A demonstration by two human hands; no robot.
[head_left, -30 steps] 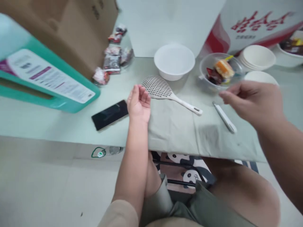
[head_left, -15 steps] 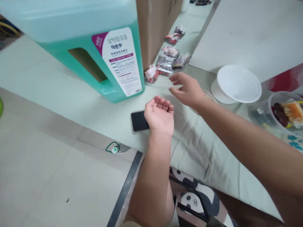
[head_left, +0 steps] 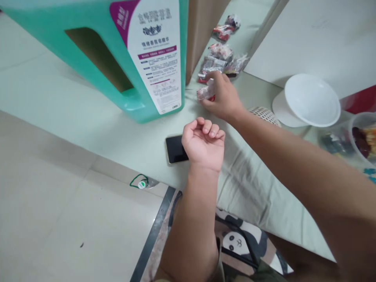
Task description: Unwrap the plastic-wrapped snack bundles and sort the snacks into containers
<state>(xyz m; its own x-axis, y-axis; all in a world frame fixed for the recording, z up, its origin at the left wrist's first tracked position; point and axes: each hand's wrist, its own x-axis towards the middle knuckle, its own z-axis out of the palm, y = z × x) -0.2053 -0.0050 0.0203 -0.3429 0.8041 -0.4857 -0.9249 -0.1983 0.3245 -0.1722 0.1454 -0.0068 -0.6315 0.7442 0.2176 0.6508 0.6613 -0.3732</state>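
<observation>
My right hand [head_left: 225,97] has its thumb and fingers around a small clear and red wrapped packet [head_left: 205,92] on the pale green cloth. My left hand [head_left: 204,144] rests palm up with loosely curled fingers and nothing in it, overlapping the right end of a black phone [head_left: 176,149]. Just beyond my right hand, several other wrapped packets [head_left: 216,64] lie in a cluster, with a red and clear one [head_left: 223,32] farther back.
A large teal jug [head_left: 120,105] stands at the left, beside a brown box [head_left: 198,35]. To the right are a woven item [head_left: 264,114], white bowls [head_left: 313,100], a clear container with food [head_left: 354,133] and a large white panel [head_left: 308,43]. Floor lies below the table's left edge.
My right hand has moved left and closed around the red and clear packet. The fingers of my left hand are curled more. The camera view has shifted closer to the jug.
</observation>
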